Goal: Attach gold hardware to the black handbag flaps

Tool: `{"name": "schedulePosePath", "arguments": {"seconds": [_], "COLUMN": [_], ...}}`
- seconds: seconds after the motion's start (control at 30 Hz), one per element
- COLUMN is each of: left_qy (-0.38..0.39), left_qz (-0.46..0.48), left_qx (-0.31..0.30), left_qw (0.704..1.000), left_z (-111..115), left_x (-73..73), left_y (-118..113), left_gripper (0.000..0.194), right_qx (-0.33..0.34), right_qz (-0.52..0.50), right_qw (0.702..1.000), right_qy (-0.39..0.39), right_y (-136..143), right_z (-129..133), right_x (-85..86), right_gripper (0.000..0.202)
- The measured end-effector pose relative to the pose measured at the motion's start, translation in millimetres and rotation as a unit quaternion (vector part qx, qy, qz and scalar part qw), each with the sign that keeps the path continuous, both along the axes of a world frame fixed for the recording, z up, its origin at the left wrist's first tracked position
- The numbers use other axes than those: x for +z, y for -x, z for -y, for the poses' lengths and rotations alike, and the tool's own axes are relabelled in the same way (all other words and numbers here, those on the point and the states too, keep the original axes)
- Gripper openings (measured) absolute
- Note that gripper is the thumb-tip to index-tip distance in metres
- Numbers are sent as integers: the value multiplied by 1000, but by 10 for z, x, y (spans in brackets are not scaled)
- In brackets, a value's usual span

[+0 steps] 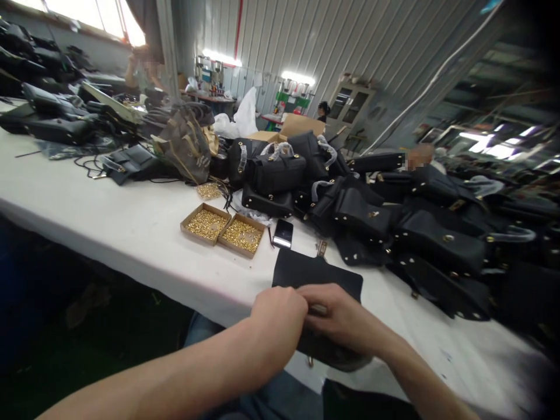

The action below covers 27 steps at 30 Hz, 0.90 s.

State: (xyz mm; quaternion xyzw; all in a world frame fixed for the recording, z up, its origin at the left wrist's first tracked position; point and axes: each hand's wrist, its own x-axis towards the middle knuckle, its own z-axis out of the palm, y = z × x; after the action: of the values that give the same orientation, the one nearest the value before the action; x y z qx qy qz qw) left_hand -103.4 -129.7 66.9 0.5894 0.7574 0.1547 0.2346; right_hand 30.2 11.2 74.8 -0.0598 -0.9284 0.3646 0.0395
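Note:
A black leather handbag with its flap spread out lies at the table's front edge, partly over my lap. A gold clasp shows at the flap's far end. My left hand is closed in a fist over the bag, and its fingertips are hidden from me. Touching it, my right hand curls its fingers around the middle of the bag. A small metal-looking piece shows under the right fingers, too blurred to name. Between the hands the contact point is covered.
Two cardboard trays of small gold studs stand ahead on the white table, with a phone beside them. Black handbags pile up along the right and back. Other people sit farther off.

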Motion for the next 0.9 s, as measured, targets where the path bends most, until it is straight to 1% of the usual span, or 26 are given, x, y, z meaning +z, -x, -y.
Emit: {"name": "schedulePosePath", "arguments": {"seconds": [0.03,0.07,0.1,0.13,0.17,0.2,0.23,0.3,0.33,0.4,0.47,0.5,0.6,0.73,0.9], "left_qy": [12,26,43,55,64,66,63,55,53,52,51,50,44,28,20], "left_qz": [0,-1,-2,-3,-6,-9,-13,-22,-26,-31,-32,-31,-23,-11,-2], "left_qx": [-7,-13,-18,-18,-14,-5,4,14,14,14,17,17,14,12,17], "left_qw": [1000,1000,999,998,998,998,998,998,998,998,998,998,999,999,1000], "left_z": [-5,-3,2,8,12,14,12,1,-6,-13,-9,-4,20,46,39], "left_x": [16,33,50,66,77,84,87,82,76,66,61,61,61,53,55], "left_y": [-2,-9,-21,-36,-52,-66,-75,-75,-65,-35,-4,8,39,83,90], "left_gripper": [19,19,20,20,19,20,21,24,24,24,24,24,25,28,31], "right_qx": [-18,-56,-86,-87,-66,-45,-24,-9,-5,5,12,14,22,12,-33], "right_qz": [-17,-50,-69,-69,-43,13,90,138,156,181,191,190,182,176,146], "right_qw": [1000,996,990,985,982,974,960,951,947,942,940,941,945,947,947], "right_qy": [-19,-52,-88,-129,-172,-221,-264,-278,-282,-283,-282,-280,-269,-268,-285], "right_y": [123,293,505,752,1021,1299,1571,2049,2235,2485,2591,2607,2592,2563,2551], "right_z": [-113,-225,-326,-408,-465,-498,-508,-484,-461,-426,-424,-437,-499,-547,-508], "right_x": [144,267,358,405,406,362,279,43,-88,-332,-522,-592,-713,-721,-589], "right_gripper": [15,17,19,21,23,26,28,24,23,30,38,39,31,22,27]}}
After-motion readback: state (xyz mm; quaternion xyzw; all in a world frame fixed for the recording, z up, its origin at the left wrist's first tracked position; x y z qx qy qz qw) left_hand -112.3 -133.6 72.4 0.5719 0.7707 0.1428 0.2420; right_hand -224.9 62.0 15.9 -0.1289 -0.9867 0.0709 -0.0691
